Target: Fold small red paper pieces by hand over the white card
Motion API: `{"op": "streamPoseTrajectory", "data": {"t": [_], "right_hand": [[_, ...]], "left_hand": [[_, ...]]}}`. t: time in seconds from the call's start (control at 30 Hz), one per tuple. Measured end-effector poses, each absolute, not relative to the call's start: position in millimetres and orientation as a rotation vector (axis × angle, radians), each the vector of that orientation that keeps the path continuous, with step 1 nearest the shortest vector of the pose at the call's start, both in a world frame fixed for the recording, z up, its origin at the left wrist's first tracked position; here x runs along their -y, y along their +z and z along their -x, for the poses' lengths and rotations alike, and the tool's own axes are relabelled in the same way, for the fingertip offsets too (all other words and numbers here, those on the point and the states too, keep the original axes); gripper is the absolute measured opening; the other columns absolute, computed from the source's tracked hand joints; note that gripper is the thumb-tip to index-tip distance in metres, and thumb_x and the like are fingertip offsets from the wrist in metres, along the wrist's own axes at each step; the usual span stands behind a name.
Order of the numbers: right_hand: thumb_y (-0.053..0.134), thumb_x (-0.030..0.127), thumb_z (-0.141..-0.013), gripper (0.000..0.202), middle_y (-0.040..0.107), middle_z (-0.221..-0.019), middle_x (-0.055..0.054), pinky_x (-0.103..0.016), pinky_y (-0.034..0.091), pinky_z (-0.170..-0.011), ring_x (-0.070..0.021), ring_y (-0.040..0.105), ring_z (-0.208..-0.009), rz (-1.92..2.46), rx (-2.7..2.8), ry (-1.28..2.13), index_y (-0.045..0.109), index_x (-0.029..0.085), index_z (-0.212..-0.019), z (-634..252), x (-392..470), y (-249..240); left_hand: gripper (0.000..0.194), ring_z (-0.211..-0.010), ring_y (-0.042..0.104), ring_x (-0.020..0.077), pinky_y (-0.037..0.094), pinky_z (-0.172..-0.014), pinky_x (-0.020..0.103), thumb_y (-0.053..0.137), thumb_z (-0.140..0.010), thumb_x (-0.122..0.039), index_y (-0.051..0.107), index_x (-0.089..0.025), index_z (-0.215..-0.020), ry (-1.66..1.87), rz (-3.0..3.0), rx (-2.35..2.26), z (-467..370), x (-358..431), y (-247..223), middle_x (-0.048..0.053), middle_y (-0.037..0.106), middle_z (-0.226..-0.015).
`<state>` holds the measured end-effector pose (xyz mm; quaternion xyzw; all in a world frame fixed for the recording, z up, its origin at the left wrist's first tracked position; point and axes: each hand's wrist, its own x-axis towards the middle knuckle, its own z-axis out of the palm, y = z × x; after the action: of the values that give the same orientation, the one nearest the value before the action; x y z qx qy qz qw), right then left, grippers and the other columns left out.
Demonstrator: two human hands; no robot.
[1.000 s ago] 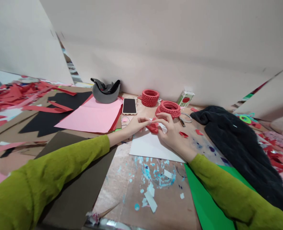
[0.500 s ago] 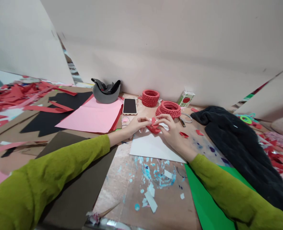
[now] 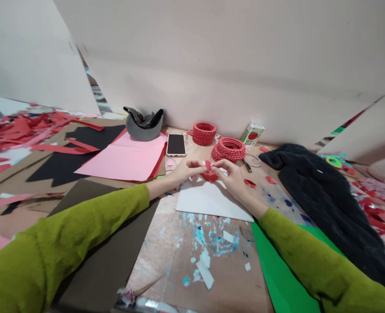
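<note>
My left hand [image 3: 190, 169] and my right hand [image 3: 229, 174] meet over a white board [image 3: 208, 201]. Between their fingertips is a small folded piece of red paper [image 3: 209, 174], pinched from both sides just above the board. Its exact folds are partly hidden by my fingers. Right behind my right hand lies a ring of zigzag-folded red paper [image 3: 229, 148]. A second, similar red paper ring [image 3: 204, 133] stands farther back. To the right of my right hand is a small folded red scrap [image 3: 250, 183].
A phone [image 3: 176, 144], a grey cap [image 3: 144, 125] and pink paper [image 3: 127, 157] lie at back left. A small carton [image 3: 252, 133] stands by the wall. Dark fabric [image 3: 319, 195] and green paper [image 3: 287, 265] are at right. Red strips [image 3: 23, 130] pile up far left.
My right fingers have drawn together into a tighter pinch at the red paper's top. My left hand has hardly moved.
</note>
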<state>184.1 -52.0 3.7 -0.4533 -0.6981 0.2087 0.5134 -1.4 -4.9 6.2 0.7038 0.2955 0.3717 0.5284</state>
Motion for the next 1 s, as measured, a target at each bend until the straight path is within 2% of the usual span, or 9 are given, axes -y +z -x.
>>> {"op": "streamPoseTrajectory", "data": {"t": [0.2, 0.43, 0.57, 1.0], "right_hand": [[0.063, 0.039, -0.082, 0.021, 0.067, -0.079, -0.004, -0.03, 0.049, -0.069, -0.0169, 0.062, -0.073, 1.062, 1.64, 0.582, 0.064, 0.017, -0.081, -186, 51, 2], [0.065, 0.038, -0.08, 0.02, 0.068, -0.08, -0.004, -0.032, 0.049, -0.072, -0.018, 0.063, -0.075, 1.044, 1.65, 0.554, 0.065, 0.018, -0.081, -187, 49, 0], [0.065, 0.037, -0.08, 0.019, 0.068, -0.079, -0.004, -0.032, 0.049, -0.071, -0.0179, 0.063, -0.074, 1.063, 1.664, 0.55, 0.066, 0.018, -0.079, -187, 50, 1], [0.068, 0.041, -0.078, 0.023, 0.064, -0.073, -0.002, -0.029, 0.049, -0.066, -0.0166, 0.061, -0.071, 1.014, 1.606, 0.681, 0.059, 0.019, -0.076, -185, 51, 2]], "left_hand": [[0.024, -0.052, 0.043, 0.0065, 0.03, -0.05, 0.02, 0.066, -0.076, -0.036, 0.064, -0.013, -0.073, 0.871, -1.713, -0.645, 2, 2, 1, -0.003, 0.051, -0.056], [0.028, -0.046, 0.04, 0.0059, 0.028, -0.047, 0.02, 0.063, -0.08, -0.04, 0.067, -0.012, -0.079, 0.842, -1.743, -0.582, 3, 6, 5, -0.004, 0.048, -0.05], [0.035, -0.044, 0.038, 0.0048, 0.025, -0.043, 0.019, 0.063, -0.079, -0.045, 0.07, -0.011, -0.086, 0.75, -1.783, -0.571, 2, 8, 8, -0.001, 0.054, -0.055], [0.034, -0.044, 0.035, 0.0046, 0.023, -0.042, 0.018, 0.064, -0.078, -0.044, 0.07, -0.011, -0.075, 0.693, -1.802, -0.65, 3, 11, 14, -0.002, 0.049, -0.051]]}}
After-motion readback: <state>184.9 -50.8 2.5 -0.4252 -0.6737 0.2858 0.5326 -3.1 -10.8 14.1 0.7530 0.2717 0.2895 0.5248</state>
